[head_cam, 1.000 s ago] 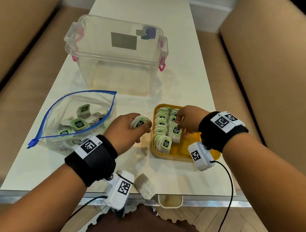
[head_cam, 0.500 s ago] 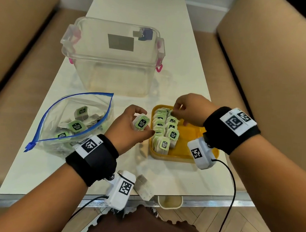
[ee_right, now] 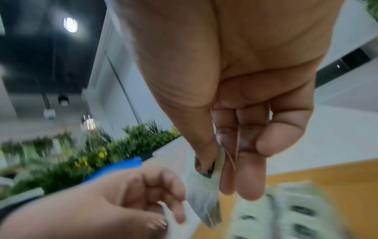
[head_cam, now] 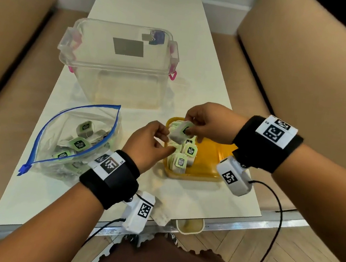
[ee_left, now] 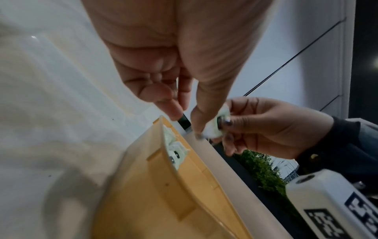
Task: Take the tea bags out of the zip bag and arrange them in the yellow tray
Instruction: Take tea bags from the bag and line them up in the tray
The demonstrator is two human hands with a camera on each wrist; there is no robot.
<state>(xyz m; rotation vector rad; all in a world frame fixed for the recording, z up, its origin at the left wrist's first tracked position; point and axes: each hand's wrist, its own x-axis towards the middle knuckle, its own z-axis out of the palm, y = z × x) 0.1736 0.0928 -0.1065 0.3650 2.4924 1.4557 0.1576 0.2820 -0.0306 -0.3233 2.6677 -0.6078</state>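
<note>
On the white, smooth-topped table (head_cam: 203, 87), near edge, right of centre: yellow tray (head_cam: 205, 159), rigid plastic, rectangular with rounded corners and a raised rim. Contents: tea bags in tray (head_cam: 183, 157), flat square paper sachets with pale green tags bearing dark labels, standing on edge in close rows along the left side; the right part of the tray floor shows bare yellow.

Item held above the tray's far-left corner: tea bag (head_cam: 181, 131), same type, tilted, pinched between thumb and fingers of the right hand (head_cam: 208, 123). The left hand (head_cam: 147, 143) sits just beside it, fingers curled with tips close to the bag's lower left edge; in the right wrist view a pale paper edge lies at these fingertips, but whether they grip it cannot be told.

Left of the tray, apart from it: zip bag (head_cam: 76, 138), clear soft plastic, crumpled, blue zip strip with slider, mouth open. Contents: remaining tea bags (head_cam: 80, 143), lying loosely heaped.

Behind both: storage box (head_cam: 119, 62), clear hard plastic, rectangular, lidless, pink clip handles at the two ends, grey square label on the wall.

Both wrists: black fabric bands with white marker tags.
</note>
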